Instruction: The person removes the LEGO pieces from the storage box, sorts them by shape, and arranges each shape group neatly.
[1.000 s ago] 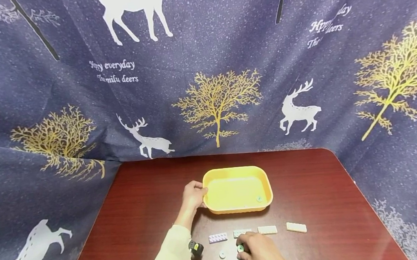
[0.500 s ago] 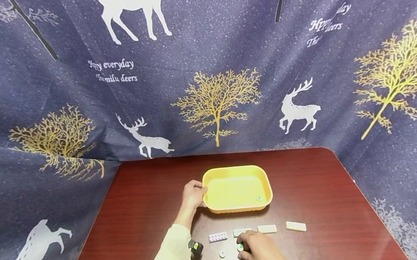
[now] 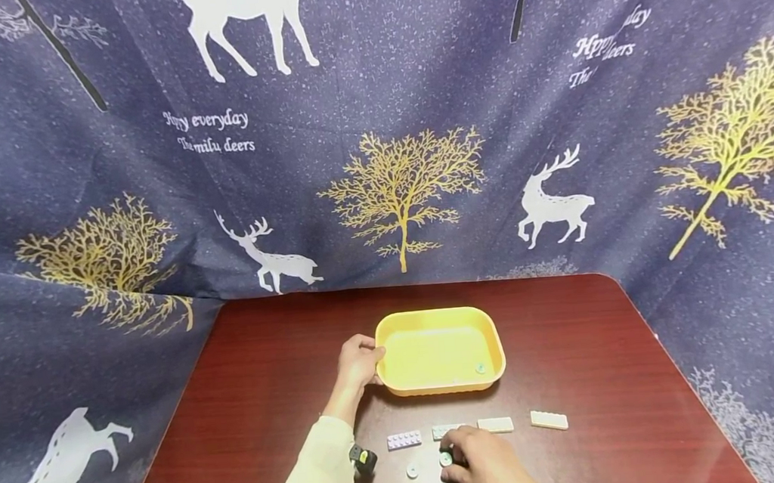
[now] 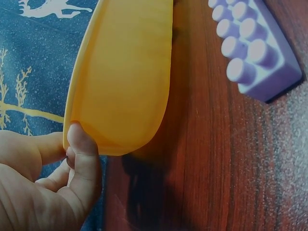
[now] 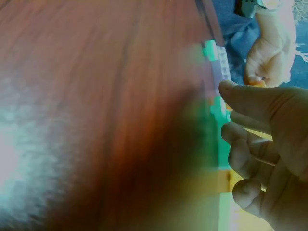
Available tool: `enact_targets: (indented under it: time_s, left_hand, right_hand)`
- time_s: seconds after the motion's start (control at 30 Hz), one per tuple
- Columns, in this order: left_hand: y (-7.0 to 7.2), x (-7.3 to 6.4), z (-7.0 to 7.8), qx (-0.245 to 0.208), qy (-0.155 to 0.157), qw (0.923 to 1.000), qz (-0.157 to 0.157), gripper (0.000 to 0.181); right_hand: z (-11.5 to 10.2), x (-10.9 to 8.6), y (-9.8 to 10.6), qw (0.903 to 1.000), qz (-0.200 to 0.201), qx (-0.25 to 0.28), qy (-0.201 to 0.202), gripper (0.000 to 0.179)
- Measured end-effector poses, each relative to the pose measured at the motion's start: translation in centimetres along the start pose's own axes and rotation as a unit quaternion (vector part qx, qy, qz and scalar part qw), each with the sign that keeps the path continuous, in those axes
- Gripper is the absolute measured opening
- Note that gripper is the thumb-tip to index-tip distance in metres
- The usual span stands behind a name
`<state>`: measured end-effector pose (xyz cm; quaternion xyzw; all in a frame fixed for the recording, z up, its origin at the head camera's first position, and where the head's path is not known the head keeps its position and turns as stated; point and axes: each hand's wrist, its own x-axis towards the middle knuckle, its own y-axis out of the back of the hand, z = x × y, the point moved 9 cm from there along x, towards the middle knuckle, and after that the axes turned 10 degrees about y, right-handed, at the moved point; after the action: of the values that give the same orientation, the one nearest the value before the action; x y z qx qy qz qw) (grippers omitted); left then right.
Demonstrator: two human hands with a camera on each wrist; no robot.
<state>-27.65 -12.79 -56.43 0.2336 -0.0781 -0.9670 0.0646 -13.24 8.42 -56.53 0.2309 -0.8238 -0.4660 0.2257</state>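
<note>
My left hand [image 3: 358, 363] grips the left end of a yellow plastic tub [image 3: 442, 388], thumb over the rim. In the left wrist view, the thumb and fingers pinch the tub's wall [image 4: 122, 86]. My right hand [image 3: 489, 465] is low over the near table, thumb and index finger curled round a small round green wheel-like piece [image 3: 446, 459]; finger contact is partly hidden. In the right wrist view, that green piece [image 5: 219, 108] lies between thumb and index finger. A similar pale round piece [image 3: 413, 471] lies to its left. Another round green piece [image 3: 480, 368] sits inside the tub.
A row of studded toy bricks lies in front of the tub: a purple brick [image 3: 404, 441], a green brick [image 3: 447, 431] partly behind my right hand, a cream brick [image 3: 495, 425] and another cream brick [image 3: 549, 420]. A patterned blue curtain [image 3: 391, 120] hangs behind the table [image 3: 273, 349].
Hardly anything moves. The right hand's fingers shift very slightly around the round green piece, while the left hand and the tub stay in place.
</note>
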Motion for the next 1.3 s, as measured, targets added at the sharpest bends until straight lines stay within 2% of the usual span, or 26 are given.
enact_targets:
  time_s: [0.23,0.47,0.73,1.03,1.3]
  left_hand:
    - [0.0,0.2,-0.1,-0.002,0.0,1.0,-0.001,0.022]
    - [0.1,0.1,0.1,-0.003,-0.004,1.0,-0.004,0.022]
    - [0.0,0.0,0.1,-0.006,-0.004,0.9999,-0.009,0.02]
    - [0.0,0.2,-0.2,0.001,-0.003,1.0,-0.007,0.02]
    - [0.0,0.1,0.0,0.001,-0.009,0.9999,-0.004,0.021]
  right_hand:
    - [-0.2,0.4,1.4,0.9995,0.024,0.021,-0.009,0.022]
    - [-0.6,0.9,2.9,0.9985,0.053,-0.013,-0.003,0.019]
    - [0.1,1.6,3.8,0.9983,0.052,0.015,-0.023,0.022]
    - [0.2,2.4,5.6,0.9957,0.088,-0.015,-0.024,0.02]
    - [0.8,3.6,6.9,0.9937,0.098,-0.035,-0.042,0.02]
